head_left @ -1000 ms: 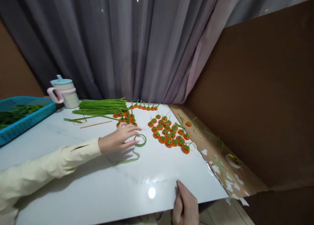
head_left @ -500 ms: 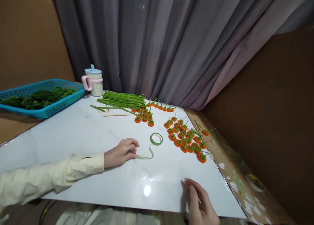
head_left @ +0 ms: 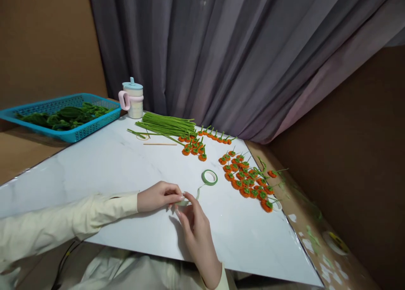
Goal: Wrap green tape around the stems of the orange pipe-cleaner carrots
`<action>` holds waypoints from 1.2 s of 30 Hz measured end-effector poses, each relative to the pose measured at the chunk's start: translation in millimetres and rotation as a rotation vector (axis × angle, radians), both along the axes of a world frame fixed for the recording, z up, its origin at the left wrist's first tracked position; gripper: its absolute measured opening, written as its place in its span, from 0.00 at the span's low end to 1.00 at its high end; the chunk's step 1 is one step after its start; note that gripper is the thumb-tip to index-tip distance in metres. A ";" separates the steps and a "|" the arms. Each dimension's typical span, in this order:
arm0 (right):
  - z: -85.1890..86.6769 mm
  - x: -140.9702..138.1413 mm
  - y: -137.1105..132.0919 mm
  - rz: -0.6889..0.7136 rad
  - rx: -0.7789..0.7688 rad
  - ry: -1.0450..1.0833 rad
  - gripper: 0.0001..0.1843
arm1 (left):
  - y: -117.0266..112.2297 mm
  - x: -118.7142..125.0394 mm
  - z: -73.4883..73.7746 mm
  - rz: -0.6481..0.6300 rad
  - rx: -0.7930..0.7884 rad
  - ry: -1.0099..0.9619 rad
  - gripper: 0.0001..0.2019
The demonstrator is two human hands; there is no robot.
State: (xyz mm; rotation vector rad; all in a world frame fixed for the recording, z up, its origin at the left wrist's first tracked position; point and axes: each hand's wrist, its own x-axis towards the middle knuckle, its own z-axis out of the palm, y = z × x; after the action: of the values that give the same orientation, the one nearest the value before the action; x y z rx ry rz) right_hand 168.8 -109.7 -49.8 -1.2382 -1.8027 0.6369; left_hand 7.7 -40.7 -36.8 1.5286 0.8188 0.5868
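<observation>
My left hand [head_left: 160, 196] rests on the white table [head_left: 104, 172], fingers pinched on the loose end of a green tape strip [head_left: 186, 201]. My right hand [head_left: 196, 226] meets it from the near side, fingertips closed on the same strip. The strip curls back to a small green tape roll [head_left: 209, 177] lying flat a little farther away. Just right of the roll lie several small orange pumpkin-like pieces with green tops [head_left: 247, 180].
A bundle of green stems [head_left: 167, 124], a thin wooden stick [head_left: 160, 144] and more orange pieces [head_left: 193, 149] lie toward the back. A lidded cup [head_left: 133, 98] and a blue basket of green leaves [head_left: 63, 117] stand at far left. Paper scraps litter the brown strip [head_left: 316, 239] right.
My left hand left the tape roll and drew the strip's end toward me. My right hand came from the table's near edge to the strip. The view swung left.
</observation>
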 end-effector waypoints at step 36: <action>14.0 1.9 4.7 -0.056 -0.322 0.171 0.14 | -5.0 -2.5 8.0 -0.141 0.545 0.187 0.19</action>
State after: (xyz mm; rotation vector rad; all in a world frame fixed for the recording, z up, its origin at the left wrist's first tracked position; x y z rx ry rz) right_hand 170.6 -104.9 -35.7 -1.3926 -1.5589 0.9994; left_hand 5.2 -45.6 -28.8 2.1471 0.7140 0.5976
